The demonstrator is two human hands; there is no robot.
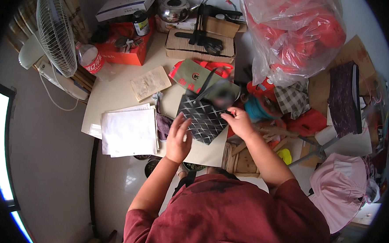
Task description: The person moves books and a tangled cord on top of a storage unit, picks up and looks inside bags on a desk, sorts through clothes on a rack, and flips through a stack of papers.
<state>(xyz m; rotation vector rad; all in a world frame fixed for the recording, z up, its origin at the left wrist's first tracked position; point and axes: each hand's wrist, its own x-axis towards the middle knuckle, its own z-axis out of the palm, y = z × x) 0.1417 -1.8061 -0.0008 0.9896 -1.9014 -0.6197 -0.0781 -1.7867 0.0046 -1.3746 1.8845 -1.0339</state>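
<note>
A black bag (201, 117) with a white criss-cross pattern and dark straps lies on the near part of the table. My right hand (238, 123) pinches the bag's upper right edge between thumb and fingers. Beside the bag's left side, my left hand (179, 138) has its fingers stretched out and apart; whether its fingertips touch the bag I cannot tell. Behind the bag lies a flat olive-green bag (194, 75) with red print, partly covered by the straps.
A stack of white papers (130, 130) and a worn booklet (150, 83) lie to the left. Farther back are a plastic bottle (90, 58), a red box (125, 52), a kettle (174, 8) and a cardboard box (180, 48). A large plastic sack (296, 34) stands at the right.
</note>
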